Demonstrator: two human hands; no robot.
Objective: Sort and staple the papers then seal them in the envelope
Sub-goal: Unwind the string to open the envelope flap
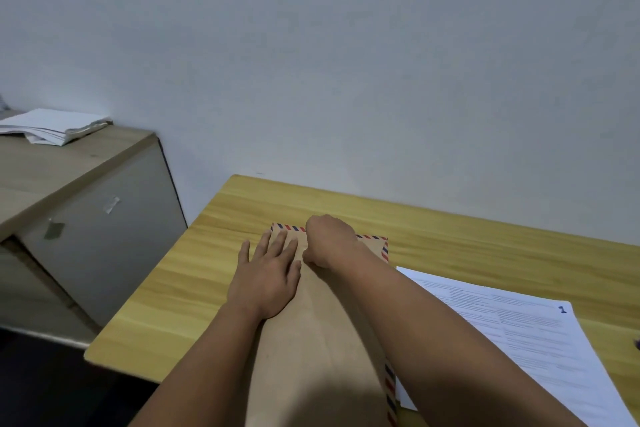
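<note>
Head view shows the brown envelope (322, 340) flat on the desk (485, 236), light and floppy, best pinned near its flap: left hand (268, 274) spread flat on it, right hand (327, 241) curled, pressing the flap beside it

1. One brown envelope (322, 340) with a red-and-blue striped border.
2. Two hands: the left hand (268, 274) and the right hand (329, 241).
3. One printed sheet (519, 333).
4. One paper pile (52, 126).
5. One table (485, 239).
6. One cabinet (97, 204).
</note>
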